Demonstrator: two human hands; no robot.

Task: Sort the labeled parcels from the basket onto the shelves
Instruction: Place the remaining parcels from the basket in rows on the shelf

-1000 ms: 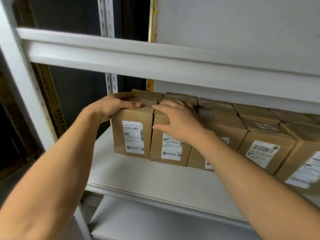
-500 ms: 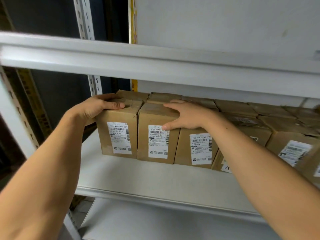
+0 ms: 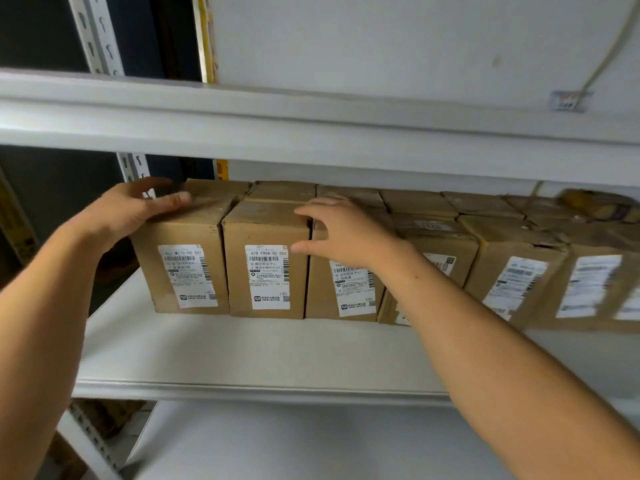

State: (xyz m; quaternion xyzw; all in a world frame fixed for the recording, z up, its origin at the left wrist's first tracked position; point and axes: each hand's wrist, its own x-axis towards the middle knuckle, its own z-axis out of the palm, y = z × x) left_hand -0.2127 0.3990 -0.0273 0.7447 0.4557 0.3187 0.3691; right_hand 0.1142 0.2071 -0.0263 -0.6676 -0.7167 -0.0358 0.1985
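Observation:
A row of brown cardboard parcels with white barcode labels stands on the white shelf (image 3: 242, 351). My left hand (image 3: 128, 213) rests with straight fingers on the top left corner of the leftmost parcel (image 3: 183, 268). My right hand (image 3: 343, 233) is spread in front of the third parcel (image 3: 346, 292), fingertips near the right edge of the second parcel (image 3: 266, 271); whether it touches is unclear. More parcels (image 3: 512, 271) continue to the right, with a second row behind. The basket is out of view.
The shelf above (image 3: 311, 123) overhangs the parcels closely. A perforated upright post (image 3: 100, 32) stands at the back left. A lower shelf (image 3: 277, 445) lies beneath. Bare shelf surface runs in front of the parcel row. A cable and wall fitting (image 3: 568, 100) are upper right.
The right hand has lifted off the top of the second parcel and now hovers spread at its right edge. The left hand's fingers have loosened on the leftmost parcel. The view has moved closer.

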